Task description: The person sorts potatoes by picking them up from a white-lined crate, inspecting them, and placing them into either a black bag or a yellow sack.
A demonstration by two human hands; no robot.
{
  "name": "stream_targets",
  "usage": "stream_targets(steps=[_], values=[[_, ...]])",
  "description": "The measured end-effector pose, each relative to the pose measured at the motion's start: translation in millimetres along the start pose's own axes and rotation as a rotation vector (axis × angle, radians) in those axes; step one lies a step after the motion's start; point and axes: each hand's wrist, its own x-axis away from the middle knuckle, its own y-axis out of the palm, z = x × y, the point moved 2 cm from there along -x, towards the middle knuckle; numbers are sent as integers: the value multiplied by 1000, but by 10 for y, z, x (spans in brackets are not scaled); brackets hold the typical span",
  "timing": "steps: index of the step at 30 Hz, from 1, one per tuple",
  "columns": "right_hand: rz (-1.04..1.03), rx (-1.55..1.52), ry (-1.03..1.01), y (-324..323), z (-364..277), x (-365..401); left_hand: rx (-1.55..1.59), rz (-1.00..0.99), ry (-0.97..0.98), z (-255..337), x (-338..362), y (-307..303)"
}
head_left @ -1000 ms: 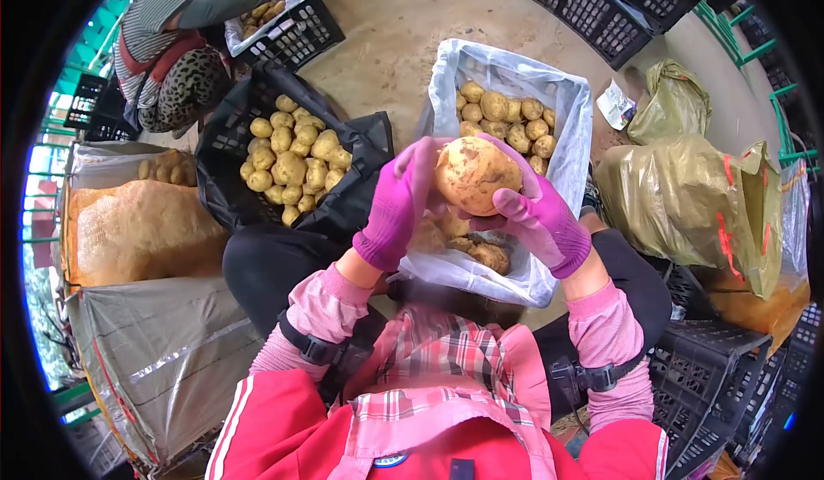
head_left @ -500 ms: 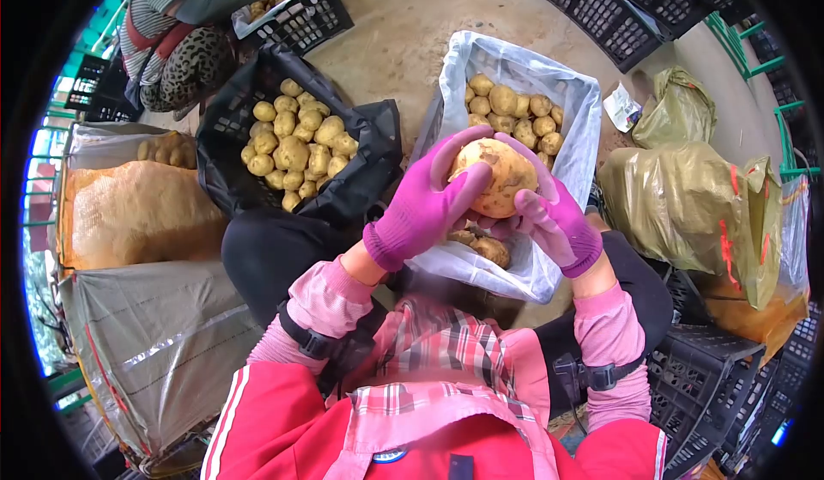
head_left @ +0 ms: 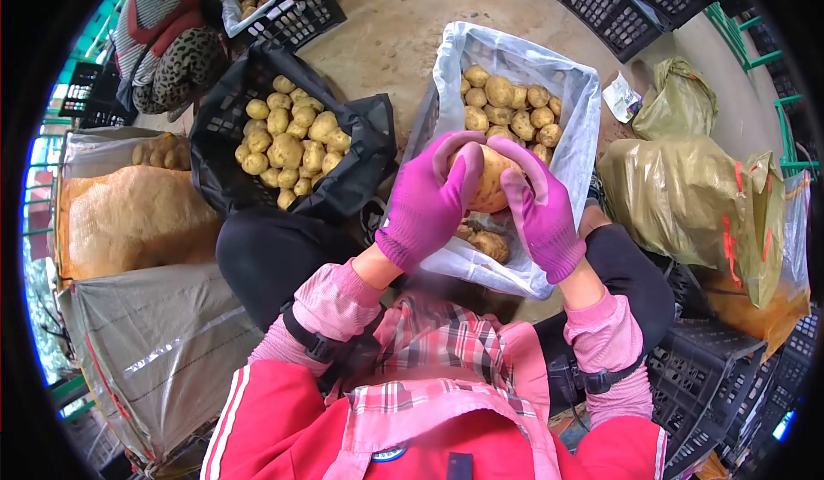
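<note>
Between my two gloved hands is a large potato, held above the near part of a crate lined with white plastic. My left hand, in a pink-purple glove, wraps its left side. My right hand, gloved alike, closes on its right side. Part of the potato is covered by my fingers. In the far half of the white-lined crate lie several potatoes. A few more potatoes sit in its near end, below my hands.
To the left stands a black-lined crate of potatoes. A crouching person is beside another potato crate at the upper left. Full sacks flank me; olive bags and black crates are on the right.
The potato has turned and come slightly lower in my hands, with more of it covered by my fingers. The other person's arm has drawn back from the far crate.
</note>
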Motion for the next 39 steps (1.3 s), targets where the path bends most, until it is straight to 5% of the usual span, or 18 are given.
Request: stream_targets(steps=[2, 6, 9, 16, 18, 20, 22, 24, 26, 29, 32, 35, 37, 39], values=[[-15, -40, 14, 19, -37, -1, 81, -16, 42, -147, -84, -82], [-25, -20, -36, -41, -103, -45, -472, -78, 404, -59, -94, -218], [27, -25, -85, -10, -100, -41, 363, -90, -285, 124, 24, -48], [-66, -133, 27, -55, -128, -53, -199, -53, 257, 19, -84, -167], [-15, -105, -47, -66, -184, -65, 454, -194, -320, 67, -58, -143], [-4, -17, -89, -71, -170, -57, 151, -243, -90, -272, -82, -111], [-36, 133, -103, -93, -93, -45, 237, -314, -142, -192, -54, -78], [-6, -34, 77, -123, -97, -5, 496, -339, -277, -94, 6, -12], [102, -67, 25, -110, 32, 8, 698, -339, -365, -86, 59, 20], [160, 53, 48, -133, 43, -97, 811, -229, -357, -191, 56, 8], [229, 210, 57, -144, -190, -177, 946, 227, -344, -514, -14, -365], [284, 54, -50, -260, -223, -212, 1372, 807, -205, -977, -178, -1079], [299, -66, -10, -360, -320, -187, 1504, 669, -183, -1532, -236, -1531], [321, -141, 16, -494, -562, -200, 1330, 563, -202, -1274, -137, -1271]])
